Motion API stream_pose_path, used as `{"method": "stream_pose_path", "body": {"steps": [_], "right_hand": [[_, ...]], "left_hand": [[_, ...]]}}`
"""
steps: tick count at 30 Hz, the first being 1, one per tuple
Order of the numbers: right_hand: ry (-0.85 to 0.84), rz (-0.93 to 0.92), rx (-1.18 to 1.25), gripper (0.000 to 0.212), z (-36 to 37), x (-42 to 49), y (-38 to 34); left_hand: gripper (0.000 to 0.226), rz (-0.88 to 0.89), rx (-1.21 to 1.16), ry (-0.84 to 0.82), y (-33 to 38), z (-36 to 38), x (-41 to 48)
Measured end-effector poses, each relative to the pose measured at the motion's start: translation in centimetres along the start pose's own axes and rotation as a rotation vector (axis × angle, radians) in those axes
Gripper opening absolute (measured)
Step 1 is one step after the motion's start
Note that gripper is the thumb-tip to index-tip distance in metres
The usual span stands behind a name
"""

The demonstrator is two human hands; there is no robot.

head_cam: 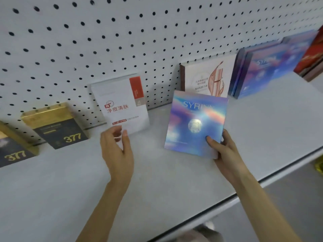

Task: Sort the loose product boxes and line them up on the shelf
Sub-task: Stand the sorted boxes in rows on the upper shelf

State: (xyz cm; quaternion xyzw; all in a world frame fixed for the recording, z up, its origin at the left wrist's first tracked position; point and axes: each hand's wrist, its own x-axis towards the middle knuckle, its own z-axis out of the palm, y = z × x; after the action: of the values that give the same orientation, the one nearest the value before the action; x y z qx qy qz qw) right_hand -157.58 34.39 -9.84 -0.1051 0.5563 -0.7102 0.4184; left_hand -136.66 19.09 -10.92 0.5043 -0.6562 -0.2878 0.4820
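Head view: two 377 boxes [59, 126]; right hand [225, 151] grips one holographic box [194, 123].

Both my bare forearms come up from the bottom of the view, the left forearm [104, 199] rising steeply and the right forearm [265, 206] slanting in from the lower right. My left hand [117, 147] is raised with the palm turned inward, its fingers loosely curled and the thumb close to the fingertips, gripping nothing. My right hand [227, 152] pinches the lower right corner of the holographic box [195, 123], thumb flat on its front face and the other fingers tucked behind.
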Motion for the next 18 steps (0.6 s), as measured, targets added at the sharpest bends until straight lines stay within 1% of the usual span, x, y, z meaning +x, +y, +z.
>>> {"method": "stream_pose_path", "body": {"steps": [2, 5, 6, 7, 9, 11, 12, 15, 18], "right_hand": [[0.004, -0.021, 0.019, 0.045, -1.7, -0.1, -0.7], [0.016, -0.052, 0.044, 0.042, -4.9, 0.2, -2.0], [0.012, -0.062, 0.046, 0.040, -6.1, 0.4, -2.5], [0.005, -0.069, 0.052, 0.038, -7.6, 0.7, -3.1], [-0.026, -0.079, 0.055, 0.037, -10.7, 1.4, -4.4], [-0.060, -0.093, 0.001, 0.039, -14.0, 2.8, -5.9], [-0.072, -0.109, -0.058, 0.041, -15.7, 3.7, -6.8], [-0.088, -0.177, -0.293, 0.044, -20.3, 7.3, -9.9], [-0.073, -0.264, -0.490, 0.036, -24.6, 11.6, -13.2]], "left_hand": [[0.020, -0.015, -0.112, -0.243, 2.2, 2.2, -2.1], [0.025, -0.131, -0.188, -0.656, 5.8, 7.0, -4.3], [0.026, -0.144, -0.167, -0.733, 6.7, 8.6, -4.9], [0.027, -0.142, -0.138, -0.764, 7.6, 10.1, -5.5], [0.033, -0.118, -0.117, -0.767, 9.0, 12.7, -6.6], [0.032, -0.100, -0.133, -0.763, 10.4, 15.4, -7.9], [0.029, -0.100, -0.135, -0.753, 11.1, 16.9, -8.5], [0.033, -0.094, -0.104, -0.663, 13.3, 22.0, -10.6], [0.036, -0.143, -0.111, -0.530, 16.0, 27.4, -12.6]]}}
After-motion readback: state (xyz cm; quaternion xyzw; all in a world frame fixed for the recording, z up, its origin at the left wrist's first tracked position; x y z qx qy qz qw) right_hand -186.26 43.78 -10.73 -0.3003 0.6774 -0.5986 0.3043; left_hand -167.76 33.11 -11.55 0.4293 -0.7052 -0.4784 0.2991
